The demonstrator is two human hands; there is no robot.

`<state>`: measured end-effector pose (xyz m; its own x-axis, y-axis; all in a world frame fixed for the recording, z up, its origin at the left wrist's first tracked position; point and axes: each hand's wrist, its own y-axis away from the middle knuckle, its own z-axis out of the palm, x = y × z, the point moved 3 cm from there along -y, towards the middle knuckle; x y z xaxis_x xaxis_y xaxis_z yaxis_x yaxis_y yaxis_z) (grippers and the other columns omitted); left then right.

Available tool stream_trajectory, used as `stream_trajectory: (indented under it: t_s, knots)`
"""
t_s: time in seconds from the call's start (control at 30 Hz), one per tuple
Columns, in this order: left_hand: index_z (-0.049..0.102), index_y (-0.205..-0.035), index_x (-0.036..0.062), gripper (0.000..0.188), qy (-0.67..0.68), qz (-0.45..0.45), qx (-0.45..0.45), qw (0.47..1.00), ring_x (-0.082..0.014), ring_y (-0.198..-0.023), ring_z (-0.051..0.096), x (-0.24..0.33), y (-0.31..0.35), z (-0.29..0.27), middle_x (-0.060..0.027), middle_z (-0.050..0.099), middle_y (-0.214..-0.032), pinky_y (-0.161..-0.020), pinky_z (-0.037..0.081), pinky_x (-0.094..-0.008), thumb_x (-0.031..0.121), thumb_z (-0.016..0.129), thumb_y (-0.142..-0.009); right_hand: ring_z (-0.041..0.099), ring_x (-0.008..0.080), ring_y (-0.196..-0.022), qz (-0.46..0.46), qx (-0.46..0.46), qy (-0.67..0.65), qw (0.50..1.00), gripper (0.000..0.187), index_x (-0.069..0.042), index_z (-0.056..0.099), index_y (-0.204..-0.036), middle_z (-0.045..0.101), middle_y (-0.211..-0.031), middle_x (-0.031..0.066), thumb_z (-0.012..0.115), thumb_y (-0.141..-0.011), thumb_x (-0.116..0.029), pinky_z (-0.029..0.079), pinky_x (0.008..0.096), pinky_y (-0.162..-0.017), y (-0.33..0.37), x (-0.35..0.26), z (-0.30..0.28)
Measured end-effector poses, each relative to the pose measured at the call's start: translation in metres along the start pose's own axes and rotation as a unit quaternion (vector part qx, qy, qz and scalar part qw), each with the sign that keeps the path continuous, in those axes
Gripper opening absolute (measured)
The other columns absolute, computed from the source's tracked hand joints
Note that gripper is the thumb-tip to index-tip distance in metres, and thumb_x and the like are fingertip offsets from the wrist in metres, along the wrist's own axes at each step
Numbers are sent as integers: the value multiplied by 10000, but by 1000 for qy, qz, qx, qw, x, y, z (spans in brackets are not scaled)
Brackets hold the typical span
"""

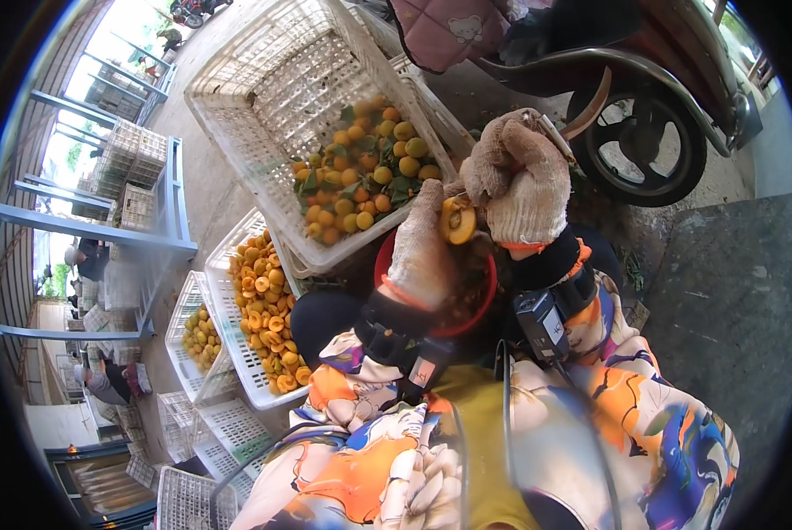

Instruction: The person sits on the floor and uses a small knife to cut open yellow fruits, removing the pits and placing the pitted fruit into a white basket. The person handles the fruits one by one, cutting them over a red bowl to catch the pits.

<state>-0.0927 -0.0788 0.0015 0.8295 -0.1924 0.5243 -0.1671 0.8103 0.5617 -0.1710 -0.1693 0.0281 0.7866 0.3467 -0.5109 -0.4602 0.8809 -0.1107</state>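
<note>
Head view. Your left hand [422,243], in a pale knit glove with an orange cuff edge, is closed at the fingertips on a cut fruit [458,221]. The cut fruit sits between your two hands, above the red bucket [491,296], its hollowed orange face turned partly towards you. Your right hand [521,177], gloved alike, is curled around the handle of a knife [600,103]; the curved, brownish blade points up and away to the right. Whether your right fingertips also touch the cut fruit, you cannot tell from this angle. The bucket's contents are dark and blurred.

Ahead and to your left, a large crate [237,146] stands tilted, with whole fruit [382,175] and green leaves [400,187] gathered at its near end. Left of your knee, a white crate [222,256] is heaped with opened fruit [268,296], orange flesh showing. Just beside it, a smaller crate [184,362] holds more yellow-orange fruit [203,340].

Beyond your right hand is a scooter wheel [639,146], with a pink quilt [444,35] above and left of it. A grey slab [731,283] lies to your right. At far left, stacked crates [131,159] stand by a blue frame [95,225].
</note>
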Motion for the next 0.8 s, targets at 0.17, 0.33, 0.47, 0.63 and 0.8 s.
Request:
stream_trajectory:
  t_s: [0.17,0.33,0.47,0.63,0.8]
  knots:
    - [574,-1160,102,364,15,-44,-108,993,-153,-706,573,6,9,-19,-64,647,-946,-520,431,-247,402,436,-1008,444,196,-490,-23,-23,24,999,111,-52,557,-862,521,-695,73,559,-926,-143,375,333,-474,2,-5,7]
    - [575,-1138,89,328,55,-13,-103,993,-163,-724,568,12,7,-16,-80,637,-998,-520,429,-245,349,499,-951,457,192,-513,-99,-29,32,994,104,-67,533,-857,498,-694,70,593,-899,-141,387,333,-481,16,-15,19]
    - [584,-1145,96,311,44,13,-117,992,-162,-750,579,10,8,-10,-72,633,-1038,-530,430,-238,304,512,-926,542,89,-602,-64,-64,38,995,99,-34,558,-989,567,-759,21,593,-897,-26,453,234,-552,20,-8,19]
    - [592,-1140,110,292,-277,271,4,922,-155,-764,590,6,11,-7,-39,630,-967,-575,455,-254,315,501,-953,557,81,-694,-91,-68,161,980,137,-35,582,-934,580,-817,17,688,-848,-51,436,219,-601,27,-7,21]
    - [548,-1279,62,335,0,181,8,983,-183,-1113,604,-1,11,-9,-70,629,-1193,-965,476,-329,228,481,-996,549,97,-637,-100,-57,134,984,129,-29,588,-933,587,-784,25,687,-851,-40,423,218,-565,30,7,25]
